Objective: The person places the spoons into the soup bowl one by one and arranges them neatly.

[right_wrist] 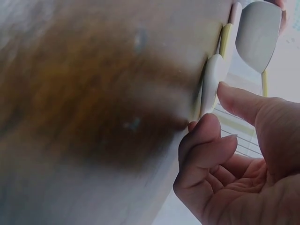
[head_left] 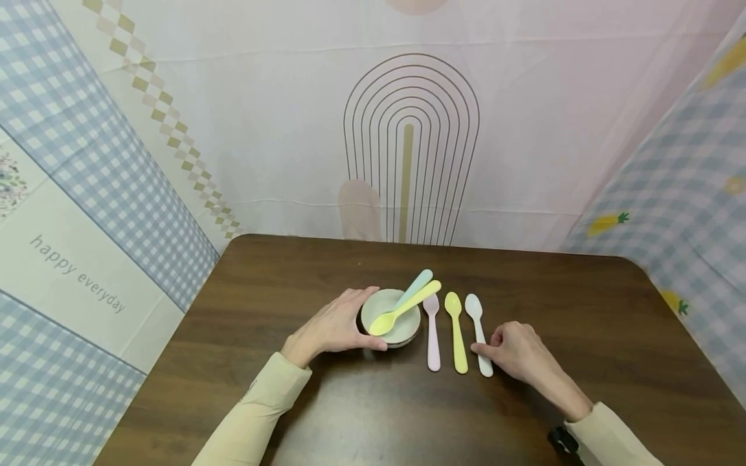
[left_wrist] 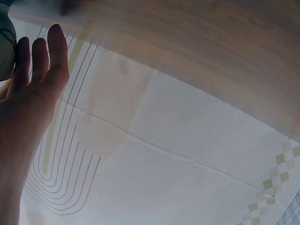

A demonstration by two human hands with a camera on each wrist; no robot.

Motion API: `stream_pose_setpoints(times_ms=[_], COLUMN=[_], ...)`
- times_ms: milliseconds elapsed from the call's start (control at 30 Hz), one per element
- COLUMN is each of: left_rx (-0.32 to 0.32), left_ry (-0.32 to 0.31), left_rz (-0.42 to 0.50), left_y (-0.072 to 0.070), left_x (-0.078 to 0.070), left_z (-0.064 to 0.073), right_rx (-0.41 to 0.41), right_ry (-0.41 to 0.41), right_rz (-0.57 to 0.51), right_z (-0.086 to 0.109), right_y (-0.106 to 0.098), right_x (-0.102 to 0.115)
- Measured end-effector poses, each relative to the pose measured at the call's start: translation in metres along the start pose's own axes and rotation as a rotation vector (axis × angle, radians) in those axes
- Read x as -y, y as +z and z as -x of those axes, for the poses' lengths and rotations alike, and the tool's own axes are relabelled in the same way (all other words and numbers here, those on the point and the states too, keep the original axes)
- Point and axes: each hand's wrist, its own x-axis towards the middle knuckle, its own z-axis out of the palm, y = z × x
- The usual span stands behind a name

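My left hand [head_left: 340,321] holds a small round bowl [head_left: 373,304] from its left side, thumb at the near rim and fingers round the far side. In the bowl lean a yellow spoon [head_left: 408,305] and a light blue utensil [head_left: 418,283] whose lower end is hidden. Right of the bowl, a pink spoon [head_left: 432,336], another yellow spoon [head_left: 457,336] and a white spoon [head_left: 476,317] lie in a row, handles toward me. With thumb and index finger, my right hand [head_left: 521,353] pinches the white spoon's handle [right_wrist: 213,84], its other fingers curled beneath.
Everything stands on a dark brown wooden table [head_left: 373,414] with rounded far corners. A printed cloth [head_left: 280,129] hangs behind its far edge, with checked cloth [head_left: 688,194] at the sides. A black band [head_left: 563,441] sits at the right wrist.
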Motion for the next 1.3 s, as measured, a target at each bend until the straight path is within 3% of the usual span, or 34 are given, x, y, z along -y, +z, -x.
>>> stream_pose_setpoints(times_ms=[300, 1300], left_rx=[-0.002, 0.005], left_ry=[0.001, -0.009], left_rz=[-0.003, -0.002], left_y=[0.0004, -0.0011], left_x=[-0.0002, -0.0024], left_z=[-0.0006, -0.0007], right_rx=[-0.019, 0.066], right_ry=[-0.034, -0.01], right_rz=[0.016, -0.02], right_z=[0.0003, -0.0015], right_y=[0.0031, 0.0043], right_x=[-0.0007, 0.0003])
